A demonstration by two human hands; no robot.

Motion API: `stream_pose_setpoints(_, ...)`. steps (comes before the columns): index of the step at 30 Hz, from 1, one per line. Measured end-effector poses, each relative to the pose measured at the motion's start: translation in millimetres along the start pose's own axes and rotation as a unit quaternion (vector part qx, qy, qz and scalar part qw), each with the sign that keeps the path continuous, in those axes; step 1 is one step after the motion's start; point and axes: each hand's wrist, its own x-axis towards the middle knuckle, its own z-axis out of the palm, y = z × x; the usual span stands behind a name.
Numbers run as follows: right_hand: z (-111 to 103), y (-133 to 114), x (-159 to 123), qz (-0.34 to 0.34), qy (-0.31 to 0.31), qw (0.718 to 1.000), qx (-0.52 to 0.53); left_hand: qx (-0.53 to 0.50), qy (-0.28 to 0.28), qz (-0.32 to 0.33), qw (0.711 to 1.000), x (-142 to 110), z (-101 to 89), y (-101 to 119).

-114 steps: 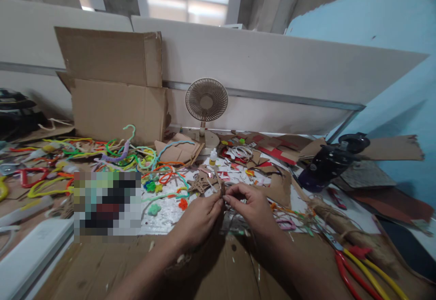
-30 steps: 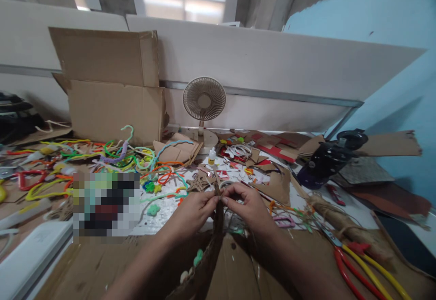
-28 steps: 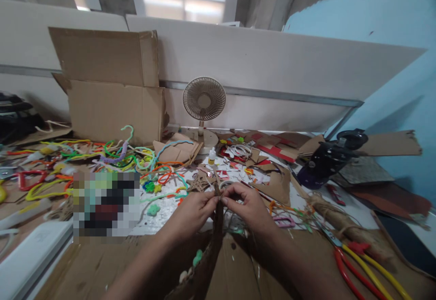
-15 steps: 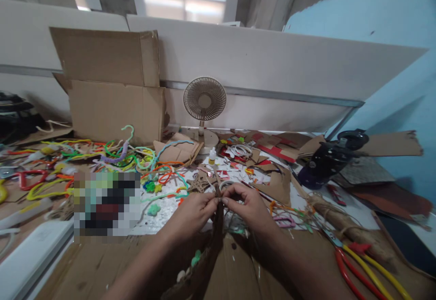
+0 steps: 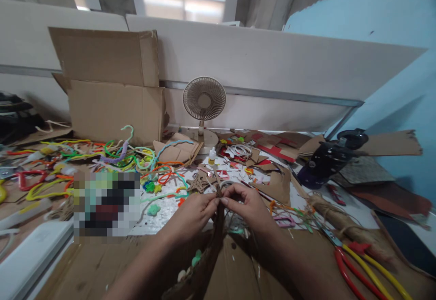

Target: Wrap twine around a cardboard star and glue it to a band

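Worktable's (image 5: 155, 223) littered w/ cardboard scraps (image 5: 279, 187); at near ctr, brown strip's (image 5: 218, 231) finger-pinched by L hand (image 5: 195, 211) & R hand (image 5: 248, 207).

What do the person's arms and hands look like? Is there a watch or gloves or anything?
The left hand and right hand are bare: no gloves, and I see no rings. The forearms show no sleeves, watch, bracelet or markings that I can make out.

Scissors (image 5: 338, 251) lie right of the right hand (image 5: 248, 204).
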Motion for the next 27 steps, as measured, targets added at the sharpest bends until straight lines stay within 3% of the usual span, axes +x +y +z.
stream_pose_setpoints(27,0.5,2.9,0.8,0.002,0.001,1.0,0.013,-0.018,0.002,-0.003,1.0,0.6,0.8,0.6)
